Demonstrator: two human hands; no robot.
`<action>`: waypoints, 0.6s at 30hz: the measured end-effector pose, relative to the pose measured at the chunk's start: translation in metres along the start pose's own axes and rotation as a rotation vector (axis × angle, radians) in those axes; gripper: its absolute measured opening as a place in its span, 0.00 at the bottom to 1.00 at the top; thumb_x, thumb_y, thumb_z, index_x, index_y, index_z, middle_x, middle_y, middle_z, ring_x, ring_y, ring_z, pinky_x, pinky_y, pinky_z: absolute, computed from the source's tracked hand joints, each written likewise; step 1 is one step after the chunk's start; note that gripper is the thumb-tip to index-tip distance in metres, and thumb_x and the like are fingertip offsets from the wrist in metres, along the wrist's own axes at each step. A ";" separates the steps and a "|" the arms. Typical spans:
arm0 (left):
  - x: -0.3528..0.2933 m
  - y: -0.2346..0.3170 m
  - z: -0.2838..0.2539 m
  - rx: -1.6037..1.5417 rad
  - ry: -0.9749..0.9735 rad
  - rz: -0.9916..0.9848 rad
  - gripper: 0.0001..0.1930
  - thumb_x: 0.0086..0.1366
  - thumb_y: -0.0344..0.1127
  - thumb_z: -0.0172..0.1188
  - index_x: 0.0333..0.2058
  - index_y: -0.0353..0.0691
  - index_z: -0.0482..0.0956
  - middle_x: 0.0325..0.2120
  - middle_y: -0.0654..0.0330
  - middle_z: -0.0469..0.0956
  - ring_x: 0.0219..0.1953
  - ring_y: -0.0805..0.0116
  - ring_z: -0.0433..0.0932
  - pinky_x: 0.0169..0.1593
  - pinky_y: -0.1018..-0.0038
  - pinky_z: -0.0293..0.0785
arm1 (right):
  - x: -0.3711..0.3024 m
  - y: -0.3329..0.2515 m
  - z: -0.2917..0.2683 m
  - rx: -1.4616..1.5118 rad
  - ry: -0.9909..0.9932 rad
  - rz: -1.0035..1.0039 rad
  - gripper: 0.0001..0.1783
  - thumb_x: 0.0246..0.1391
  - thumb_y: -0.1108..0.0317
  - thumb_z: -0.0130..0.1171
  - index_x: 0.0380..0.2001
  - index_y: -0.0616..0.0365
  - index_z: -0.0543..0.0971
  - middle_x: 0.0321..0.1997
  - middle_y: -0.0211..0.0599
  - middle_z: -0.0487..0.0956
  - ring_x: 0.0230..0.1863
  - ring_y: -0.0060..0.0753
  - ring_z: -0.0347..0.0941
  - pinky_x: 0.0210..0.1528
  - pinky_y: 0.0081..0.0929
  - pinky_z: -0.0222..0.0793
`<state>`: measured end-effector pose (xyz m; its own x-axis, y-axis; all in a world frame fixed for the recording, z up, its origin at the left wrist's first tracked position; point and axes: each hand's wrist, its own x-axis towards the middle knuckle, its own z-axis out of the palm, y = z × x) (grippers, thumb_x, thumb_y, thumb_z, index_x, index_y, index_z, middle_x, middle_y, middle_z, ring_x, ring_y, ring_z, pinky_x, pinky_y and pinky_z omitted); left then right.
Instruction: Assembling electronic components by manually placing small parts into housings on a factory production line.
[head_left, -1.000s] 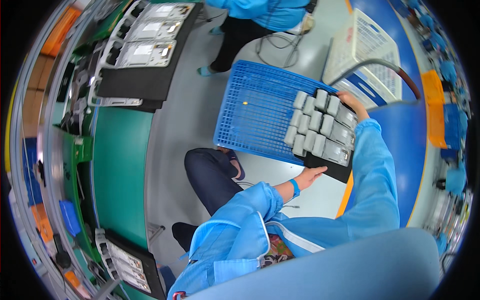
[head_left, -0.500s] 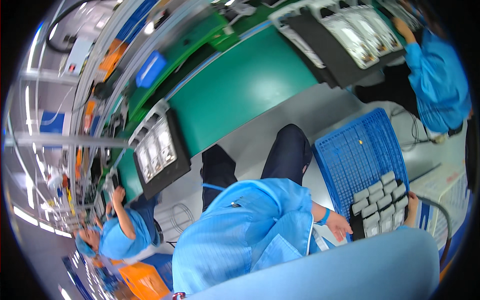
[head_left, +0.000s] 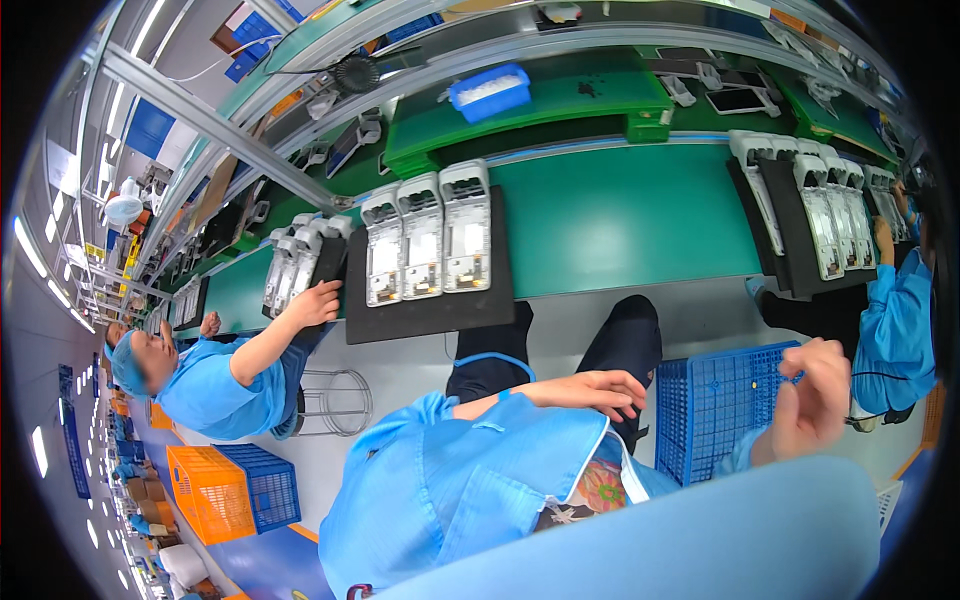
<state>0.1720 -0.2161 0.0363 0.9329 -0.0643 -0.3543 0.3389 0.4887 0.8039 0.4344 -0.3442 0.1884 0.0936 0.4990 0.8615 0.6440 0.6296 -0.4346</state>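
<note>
My left hand [head_left: 600,392] lies over my lap, palm down, its fingers stretched out with nothing in them. Raised at the right, my right hand [head_left: 812,398] has loosely bent fingers, the thumb apart from them, and no object shows in it. It is beside the blue plastic basket [head_left: 715,410], whose near right part is hidden behind my hand and arm. On the bench in front of me, three white device housings [head_left: 420,240] with metallic inner plates lie side by side on a black foam mat [head_left: 430,321].
Along the green bench [head_left: 620,220], more housings [head_left: 835,215] lie on black mats at the right. A green raised shelf [head_left: 540,110] carries a blue bin [head_left: 490,92]. Co-workers sit at both sides; an orange basket [head_left: 208,490] and a wire stool [head_left: 340,400] stand at the left.
My view has swung up toward the bench. Both hands have come away from the grey blocks on the black tray at the blue basket; the left is now over my lap, the right raised.
</note>
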 end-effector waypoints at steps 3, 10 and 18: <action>-0.071 -0.003 -0.008 -0.071 0.146 0.130 0.21 0.74 0.41 0.53 0.61 0.38 0.67 0.57 0.54 0.72 0.57 0.66 0.73 0.63 0.69 0.68 | 0.083 -0.033 0.035 0.192 -0.153 -0.228 0.41 0.46 0.60 0.77 0.60 0.62 0.69 0.48 0.48 0.75 0.37 0.39 0.68 0.30 0.26 0.63; -0.181 -0.010 -0.022 0.002 0.349 0.375 0.20 0.71 0.32 0.56 0.60 0.37 0.68 0.57 0.53 0.72 0.60 0.65 0.72 0.64 0.68 0.67 | 0.105 -0.012 0.040 0.305 -0.239 -0.234 0.42 0.44 0.60 0.78 0.61 0.58 0.69 0.50 0.45 0.73 0.41 0.40 0.67 0.31 0.28 0.66; -0.290 -0.010 0.002 0.057 0.757 0.532 0.19 0.67 0.26 0.59 0.56 0.33 0.72 0.51 0.53 0.77 0.56 0.65 0.76 0.61 0.69 0.71 | 0.117 0.081 -0.013 0.405 -0.351 -0.246 0.41 0.45 0.59 0.77 0.61 0.58 0.69 0.52 0.45 0.71 0.44 0.41 0.66 0.33 0.29 0.66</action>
<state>-0.1019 -0.2047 0.1319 0.6458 0.7517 -0.1336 -0.0871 0.2464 0.9653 0.5075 -0.2425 0.2577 -0.3232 0.4331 0.8414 0.2669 0.8947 -0.3581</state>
